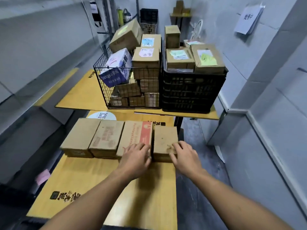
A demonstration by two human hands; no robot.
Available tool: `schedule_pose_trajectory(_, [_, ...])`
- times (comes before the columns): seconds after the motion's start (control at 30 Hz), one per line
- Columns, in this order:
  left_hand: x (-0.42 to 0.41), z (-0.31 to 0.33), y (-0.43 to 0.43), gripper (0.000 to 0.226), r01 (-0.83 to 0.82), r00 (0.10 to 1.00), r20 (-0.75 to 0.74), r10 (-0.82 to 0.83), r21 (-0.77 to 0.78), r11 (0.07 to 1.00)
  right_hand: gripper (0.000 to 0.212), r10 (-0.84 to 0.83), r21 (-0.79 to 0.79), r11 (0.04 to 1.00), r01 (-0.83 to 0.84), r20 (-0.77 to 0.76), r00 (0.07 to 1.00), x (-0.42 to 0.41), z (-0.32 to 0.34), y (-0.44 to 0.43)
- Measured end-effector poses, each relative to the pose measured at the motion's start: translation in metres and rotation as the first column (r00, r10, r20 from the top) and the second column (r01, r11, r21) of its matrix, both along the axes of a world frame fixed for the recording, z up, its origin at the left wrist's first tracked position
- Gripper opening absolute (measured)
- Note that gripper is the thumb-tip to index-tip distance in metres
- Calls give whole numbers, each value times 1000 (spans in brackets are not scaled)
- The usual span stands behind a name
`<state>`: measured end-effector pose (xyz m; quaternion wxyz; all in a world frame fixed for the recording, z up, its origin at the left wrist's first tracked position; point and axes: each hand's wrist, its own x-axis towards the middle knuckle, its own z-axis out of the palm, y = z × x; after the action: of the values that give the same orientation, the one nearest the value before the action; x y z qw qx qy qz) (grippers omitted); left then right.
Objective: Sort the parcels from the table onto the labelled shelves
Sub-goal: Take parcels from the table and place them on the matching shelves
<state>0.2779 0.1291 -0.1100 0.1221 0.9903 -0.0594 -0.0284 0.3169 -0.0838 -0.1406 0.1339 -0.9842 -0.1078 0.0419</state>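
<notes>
Right hand [183, 156] grips the near top edge of a plain brown cardboard box [164, 136], fingers bent over the top and thumb against the front face. Left hand [135, 157] lies on the neighbouring brown cardboard box with a red printed band [136, 133], its thumb at the gap between the two; motion blur makes it impossible to tell whether it grips. Both boxes stand touching at the 3 o'clock end of a row of four on the yellow wooden table [79, 180], beside two more brown printed cartons [108, 135] toward 9 o'clock. A pink paper note [42, 176] lies at the table's 9 o'clock edge. At 12 o'clock, on a second yellow tabletop [79, 95], a black wire basket [98, 70] and a black plastic crate [189, 92] stand side by side, heaped with labelled cardboard parcels. A white paper sheet [248, 19] hangs on the wall at 2 o'clock.
</notes>
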Motion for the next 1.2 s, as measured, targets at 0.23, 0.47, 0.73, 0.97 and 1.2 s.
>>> schedule_pose_trajectory(0.23, [56,-14,-51,46,-57,993,-100,69,120,991,56,-33,213,974,81,-221,975,62,-32,-14])
schedule_pose_trajectory(0.47, [56,-34,-65,46,-105,983,-123,137,240,965,55,-11,460,869,184,-353,935,62,-58,-21])
schedule_pose_trajectory(0.73, [42,-36,-77,47,-223,975,23,223,12,975,48,-33,609,756,241,-332,943,61,-41,-35])
schedule_pose_trajectory(0.97, [19,-8,-91,46,-254,864,218,455,-591,765,46,4,783,609,127,-164,987,44,15,-32])
schedule_pose_trajectory(1.2, [-54,41,-77,38,-178,708,260,657,-834,522,44,153,851,506,-139,70,986,-1,60,-5])
